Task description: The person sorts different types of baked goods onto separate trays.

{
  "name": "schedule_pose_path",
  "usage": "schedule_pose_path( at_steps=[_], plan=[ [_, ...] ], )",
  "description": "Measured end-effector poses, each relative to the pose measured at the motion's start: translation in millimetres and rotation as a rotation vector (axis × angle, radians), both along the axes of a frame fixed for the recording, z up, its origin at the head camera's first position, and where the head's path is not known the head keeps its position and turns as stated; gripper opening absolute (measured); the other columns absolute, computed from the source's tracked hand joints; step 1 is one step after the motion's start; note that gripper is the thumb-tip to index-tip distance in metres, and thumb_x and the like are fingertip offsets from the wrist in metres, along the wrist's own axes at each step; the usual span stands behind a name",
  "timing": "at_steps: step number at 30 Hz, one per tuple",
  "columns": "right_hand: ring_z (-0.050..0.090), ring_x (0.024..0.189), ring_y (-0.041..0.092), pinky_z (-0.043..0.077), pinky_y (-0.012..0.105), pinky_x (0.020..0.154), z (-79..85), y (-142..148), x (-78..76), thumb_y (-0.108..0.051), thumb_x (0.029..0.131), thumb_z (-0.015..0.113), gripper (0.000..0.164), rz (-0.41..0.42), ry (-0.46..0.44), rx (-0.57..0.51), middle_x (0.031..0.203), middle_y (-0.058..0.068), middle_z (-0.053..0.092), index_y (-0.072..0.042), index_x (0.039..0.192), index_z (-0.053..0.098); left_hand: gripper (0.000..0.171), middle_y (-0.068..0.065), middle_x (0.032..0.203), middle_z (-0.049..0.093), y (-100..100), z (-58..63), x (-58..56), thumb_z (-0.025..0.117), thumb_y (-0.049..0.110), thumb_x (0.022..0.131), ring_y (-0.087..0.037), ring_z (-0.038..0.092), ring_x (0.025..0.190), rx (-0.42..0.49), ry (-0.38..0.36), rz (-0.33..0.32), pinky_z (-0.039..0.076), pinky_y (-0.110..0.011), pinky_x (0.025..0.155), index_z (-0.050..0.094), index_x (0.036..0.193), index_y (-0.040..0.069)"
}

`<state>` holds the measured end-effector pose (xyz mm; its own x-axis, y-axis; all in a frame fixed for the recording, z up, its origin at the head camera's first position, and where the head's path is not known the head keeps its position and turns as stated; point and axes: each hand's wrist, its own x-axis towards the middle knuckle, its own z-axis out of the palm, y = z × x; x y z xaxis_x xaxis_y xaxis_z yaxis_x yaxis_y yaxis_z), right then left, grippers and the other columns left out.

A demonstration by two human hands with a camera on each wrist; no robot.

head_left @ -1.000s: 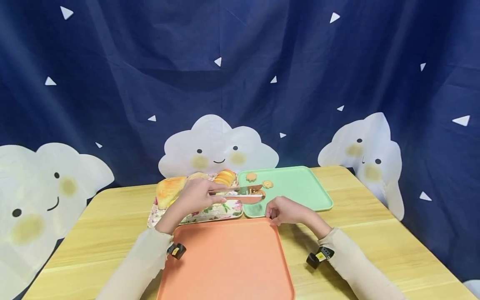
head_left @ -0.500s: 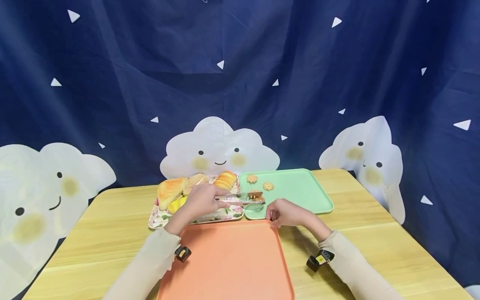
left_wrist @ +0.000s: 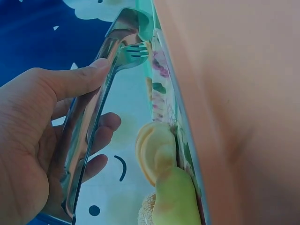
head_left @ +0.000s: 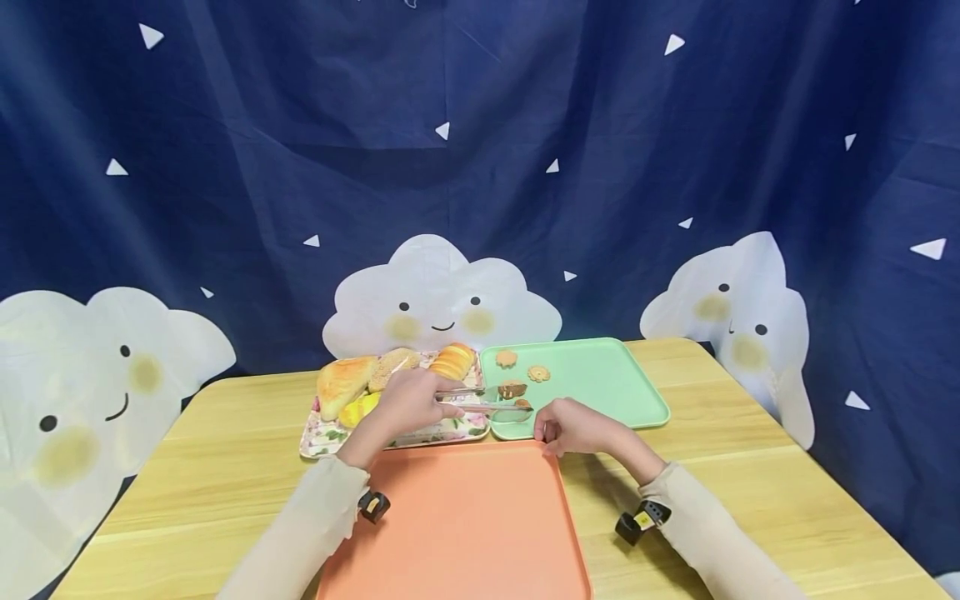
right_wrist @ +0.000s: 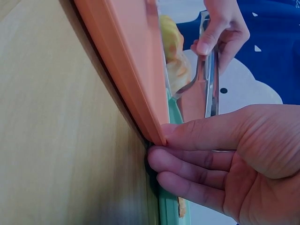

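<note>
My left hand [head_left: 411, 400] grips metal tongs [left_wrist: 79, 145] with one forked end, thumb on the near side in the left wrist view. Their tips reach over the near left corner of the green tray [head_left: 607, 385], beside a small cookie [head_left: 522, 405]; whether they touch it I cannot tell. A scalloped cookie [head_left: 506, 358] and a flower-shaped cookie [head_left: 538, 373] lie farther back on that tray. At the far right corner of the orange tray [head_left: 465, 517], my right hand [head_left: 573, 427] pinches the rim between thumb and curled fingers [right_wrist: 187, 161].
A floral tray [head_left: 321, 442] at the back left carries a triangular bread [head_left: 343, 385], a seeded bun [head_left: 393, 367], a striped roll [head_left: 452, 362] and a yellow piece [head_left: 358, 409]. Wooden tabletop [head_left: 750, 450] shows on both sides. A dark blue curtain [head_left: 525, 100] hangs behind.
The left hand has shifted slightly right and toward me, and the tongs' tips have come lower over the green tray. My right hand stays at the orange tray's corner.
</note>
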<state>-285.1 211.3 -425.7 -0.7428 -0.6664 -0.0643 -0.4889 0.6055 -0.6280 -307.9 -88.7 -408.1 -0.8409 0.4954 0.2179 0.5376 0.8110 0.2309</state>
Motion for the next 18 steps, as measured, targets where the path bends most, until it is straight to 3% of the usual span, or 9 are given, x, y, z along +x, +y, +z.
schedule_pose_path(
  at_steps=[5,7,12,18],
  plan=[
    [0.056,0.056,0.005,0.049,0.020,0.061,-1.0,0.6,-0.3,0.010,0.082,0.075,0.012,0.003,0.002,-0.003,0.066,0.005,0.065,0.001,0.086,0.068,0.044,-0.001,0.095,0.079,-0.4,-0.7,0.4,0.084,0.041,0.083,-0.011,0.039,0.053,0.010,-0.014,-0.006,0.027,-0.029,0.053,0.076,0.123,0.025],
    [0.056,0.057,0.005,0.049,0.020,0.061,-1.4,0.7,-0.3,0.010,0.082,0.075,0.012,0.007,0.002,-0.004,0.066,0.005,0.065,0.001,0.086,0.068,0.044,-0.001,0.083,0.076,-1.0,0.0,1.5,0.083,0.041,0.083,-0.011,0.037,0.052,0.022,-0.018,-0.004,0.026,-0.029,0.052,0.076,0.124,0.025],
    [0.056,0.057,0.005,0.049,0.020,0.061,-1.1,0.7,0.1,0.010,0.081,0.075,0.012,0.011,0.010,-0.003,0.065,0.005,0.065,0.001,0.086,0.069,0.045,0.008,0.055,0.051,-6.2,6.1,6.4,0.081,0.042,0.085,-0.010,0.033,0.050,0.044,-0.011,0.009,0.024,-0.028,0.050,0.073,0.128,0.029],
    [0.055,0.057,0.003,0.048,0.020,0.061,-0.1,0.7,0.6,0.010,0.082,0.075,0.012,0.005,0.014,0.003,0.065,0.006,0.064,0.001,0.086,0.068,0.046,0.011,0.056,0.049,-24.1,17.6,14.2,0.080,0.045,0.085,-0.008,0.040,0.052,0.110,0.069,0.046,0.027,-0.028,0.049,0.071,0.130,0.034]
  ],
)
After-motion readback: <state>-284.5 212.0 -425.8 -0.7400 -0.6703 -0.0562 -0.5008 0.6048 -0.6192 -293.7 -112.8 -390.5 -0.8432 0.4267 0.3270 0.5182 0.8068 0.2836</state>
